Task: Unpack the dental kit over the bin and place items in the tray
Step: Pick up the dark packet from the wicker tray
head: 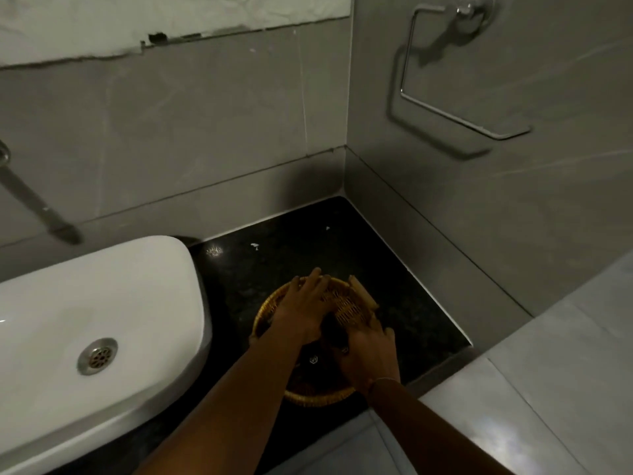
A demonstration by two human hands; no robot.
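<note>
A round woven wicker tray [318, 395] sits on the black stone counter [301, 241], close to its front edge. My left hand [301, 310] lies flat over the tray with its fingers stretched toward the far rim. My right hand [368, 354] is at the tray's right side, fingers curled around a small dark item [334, 334] between the two hands. A dark packet with a small white logo [313, 359] lies in the tray under my wrists. A tan box-like item [363, 294] leans on the far right rim. No bin is in view.
A white basin [102, 303] with a metal drain [97, 356] stands left of the tray, with a metal tap [34, 207] above it. Grey tiled walls close the corner behind and to the right. A chrome towel ring [455, 80] hangs on the right wall.
</note>
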